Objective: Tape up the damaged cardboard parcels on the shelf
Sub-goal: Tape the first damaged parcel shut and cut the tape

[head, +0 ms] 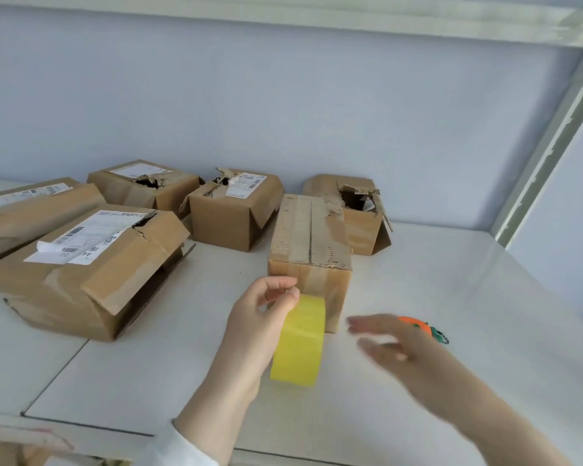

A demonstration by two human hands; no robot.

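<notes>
My left hand (260,317) grips a yellow tape roll (300,341) from its left side, fingers curled over the top. The roll hangs just in front of a narrow cardboard parcel (312,243) with a torn top seam. My right hand (394,344) is blurred, with fingers straight, to the right of the roll and holding nothing. Behind stand more damaged parcels: a large one with a white label (91,270), one with a torn top (236,210), one with a hole (360,210), and one at the back (142,183).
An orange and green small object (421,326) lies on the white shelf (451,280) behind my right hand. A long parcel (31,210) lies at far left. A shelf post (549,146) rises at right and an upper shelf (350,21) spans overhead.
</notes>
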